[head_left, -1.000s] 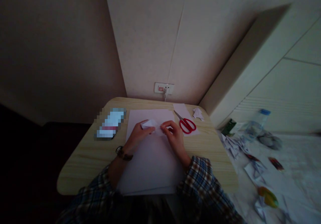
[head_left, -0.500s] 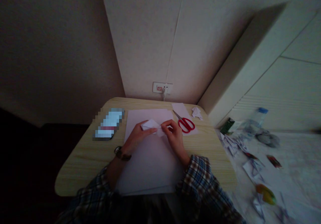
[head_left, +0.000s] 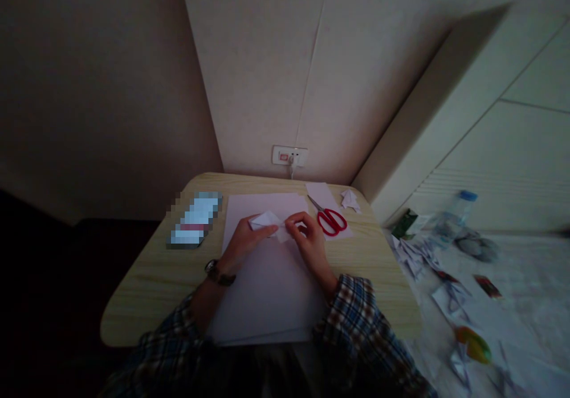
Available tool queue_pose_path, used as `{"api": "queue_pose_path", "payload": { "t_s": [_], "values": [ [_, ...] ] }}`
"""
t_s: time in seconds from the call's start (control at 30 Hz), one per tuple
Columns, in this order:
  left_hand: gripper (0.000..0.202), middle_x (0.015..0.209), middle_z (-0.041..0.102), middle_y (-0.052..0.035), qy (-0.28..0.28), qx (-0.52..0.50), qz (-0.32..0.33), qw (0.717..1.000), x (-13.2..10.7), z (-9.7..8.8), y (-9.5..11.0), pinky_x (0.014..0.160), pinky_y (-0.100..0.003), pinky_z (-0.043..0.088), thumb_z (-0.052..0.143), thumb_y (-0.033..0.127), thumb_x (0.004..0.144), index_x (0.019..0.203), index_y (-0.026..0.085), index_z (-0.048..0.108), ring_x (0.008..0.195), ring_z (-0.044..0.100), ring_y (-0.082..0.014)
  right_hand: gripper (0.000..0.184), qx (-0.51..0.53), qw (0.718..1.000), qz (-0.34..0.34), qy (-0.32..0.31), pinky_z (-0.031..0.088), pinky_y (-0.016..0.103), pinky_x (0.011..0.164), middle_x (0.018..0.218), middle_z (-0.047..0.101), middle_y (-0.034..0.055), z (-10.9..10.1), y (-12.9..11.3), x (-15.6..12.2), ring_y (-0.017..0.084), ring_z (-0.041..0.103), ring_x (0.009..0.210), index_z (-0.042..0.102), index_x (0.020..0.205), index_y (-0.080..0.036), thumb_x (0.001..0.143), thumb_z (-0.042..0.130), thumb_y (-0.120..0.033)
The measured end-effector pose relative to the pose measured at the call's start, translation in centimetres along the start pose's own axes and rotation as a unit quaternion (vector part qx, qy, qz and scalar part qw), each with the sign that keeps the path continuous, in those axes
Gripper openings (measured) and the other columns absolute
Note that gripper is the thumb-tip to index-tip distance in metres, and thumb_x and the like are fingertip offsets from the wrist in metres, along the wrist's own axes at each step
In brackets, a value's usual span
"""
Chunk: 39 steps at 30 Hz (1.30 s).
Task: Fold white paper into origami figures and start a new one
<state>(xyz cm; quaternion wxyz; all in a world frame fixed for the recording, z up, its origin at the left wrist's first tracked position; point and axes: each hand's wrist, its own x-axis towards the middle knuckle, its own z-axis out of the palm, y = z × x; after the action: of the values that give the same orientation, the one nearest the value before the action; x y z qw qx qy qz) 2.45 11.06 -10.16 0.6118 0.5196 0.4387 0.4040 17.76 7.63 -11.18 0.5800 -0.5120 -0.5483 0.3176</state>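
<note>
A small piece of folded white paper is held up between both hands, over a stack of white paper sheets. My left hand is closed on its left part, the thumb lying along the near edge. At the paper's right tip, my right hand pinches with thumb and forefinger. The exact fold under the right fingertips is too small to make out. Right of that hand, red-handled scissors rest on a white paper strip, blades pointing up and left.
A phone, blurred out, lies on the wooden table at left. A folded paper figure sits at the back right corner. Beside the table, a pale surface holds a plastic bottle, several folded papers and a yellow-green object.
Both hands stay nearly in place with the folded paper between them. The right fingertips have shifted very slightly at its right tip. The whole view has moved a touch.
</note>
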Motion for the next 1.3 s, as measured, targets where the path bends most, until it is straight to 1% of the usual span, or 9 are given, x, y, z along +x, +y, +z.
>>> {"api": "queue_pose_path", "payload": {
  "t_s": [0.3,0.53,0.73,0.87,0.93,1.0,1.07,1.17,1.3],
  "values": [
    [0.024,0.062,0.060,0.0018,0.003,0.000,0.003,1.000,-0.05,0.03,0.07,0.050,-0.021,0.038,0.073,0.033,0.062,0.070,0.015,0.060,0.056,0.052,-0.0117,0.011,-0.013,0.999,0.026,0.019,0.043,0.025,0.062,0.074,0.058,-0.0013,0.02,0.41,0.04,0.015,0.055,0.072,0.057,0.073,-0.021,0.078,0.061,-0.030],
    [0.024,0.060,0.058,0.0030,-0.021,0.015,0.016,1.000,-0.08,-0.09,0.19,0.050,-0.021,0.036,0.072,0.035,0.063,0.068,0.014,0.059,0.055,0.049,-0.0103,0.013,0.010,0.999,0.024,0.019,0.043,0.025,0.060,0.072,0.056,-0.0021,0.13,0.64,0.02,0.014,0.053,0.067,0.053,0.073,-0.021,0.079,0.059,-0.031],
    [0.023,0.064,0.061,0.0015,0.004,0.060,0.001,0.998,0.12,-0.09,0.01,0.053,-0.021,0.038,0.071,0.035,0.063,0.070,0.014,0.063,0.059,0.052,-0.0125,0.013,-0.026,0.999,0.013,0.026,0.043,0.026,0.061,0.069,0.056,-0.0022,0.06,0.46,-0.06,0.014,0.053,0.066,0.053,0.071,-0.022,0.079,0.059,-0.030],
    [0.024,0.060,0.058,0.0026,0.030,0.102,0.007,0.994,0.13,-0.04,0.03,0.051,-0.021,0.034,0.071,0.036,0.062,0.065,0.013,0.063,0.057,0.049,-0.0113,0.012,-0.030,0.999,0.019,0.032,0.044,0.026,0.062,0.071,0.056,-0.0021,0.13,0.48,0.03,0.014,0.054,0.068,0.053,0.072,-0.022,0.079,0.059,-0.029],
    [0.024,0.059,0.057,0.0032,0.035,0.100,0.010,0.994,0.13,-0.06,0.05,0.051,-0.021,0.034,0.071,0.036,0.062,0.065,0.013,0.063,0.056,0.048,-0.0111,0.010,-0.013,0.999,0.027,0.026,0.044,0.025,0.062,0.075,0.057,-0.0016,0.18,0.50,0.13,0.014,0.055,0.072,0.053,0.078,-0.022,0.077,0.060,-0.029],
    [0.024,0.060,0.058,0.0029,0.031,0.091,0.009,0.995,0.11,-0.08,0.09,0.051,-0.021,0.034,0.071,0.036,0.062,0.067,0.013,0.064,0.057,0.048,-0.0116,0.013,-0.001,0.999,0.041,0.009,0.044,0.024,0.061,0.079,0.058,-0.0011,0.19,0.53,0.22,0.015,0.056,0.074,0.054,0.083,-0.022,0.075,0.061,-0.029],
    [0.025,0.060,0.058,0.0028,0.022,0.085,0.008,0.996,0.09,-0.06,0.15,0.052,-0.022,0.035,0.071,0.037,0.062,0.068,0.013,0.064,0.057,0.049,-0.0121,0.012,-0.011,0.999,0.048,-0.013,0.044,0.025,0.059,0.075,0.058,-0.0013,0.13,0.53,0.29,0.015,0.056,0.071,0.056,0.081,-0.022,0.075,0.061,-0.031],
    [0.025,0.058,0.057,0.0030,0.018,0.110,0.035,0.993,0.09,0.03,0.25,0.053,-0.022,0.036,0.071,0.038,0.063,0.065,0.014,0.064,0.057,0.049,-0.0131,0.013,-0.049,0.998,0.034,-0.019,0.043,0.025,0.059,0.066,0.057,-0.0024,-0.06,0.46,0.35,0.014,0.054,0.064,0.055,0.070,-0.021,0.078,0.058,-0.031],
    [0.025,0.058,0.058,0.0024,0.049,0.178,0.106,0.977,0.08,0.20,0.38,0.058,-0.023,0.038,0.072,0.038,0.062,0.060,0.015,0.063,0.062,0.052,-0.0157,0.014,-0.088,0.996,0.007,-0.011,0.042,0.025,0.057,0.065,0.058,-0.0024,-0.26,0.44,0.38,0.014,0.054,0.062,0.054,0.068,-0.022,0.080,0.056,-0.029]
  ]
}}
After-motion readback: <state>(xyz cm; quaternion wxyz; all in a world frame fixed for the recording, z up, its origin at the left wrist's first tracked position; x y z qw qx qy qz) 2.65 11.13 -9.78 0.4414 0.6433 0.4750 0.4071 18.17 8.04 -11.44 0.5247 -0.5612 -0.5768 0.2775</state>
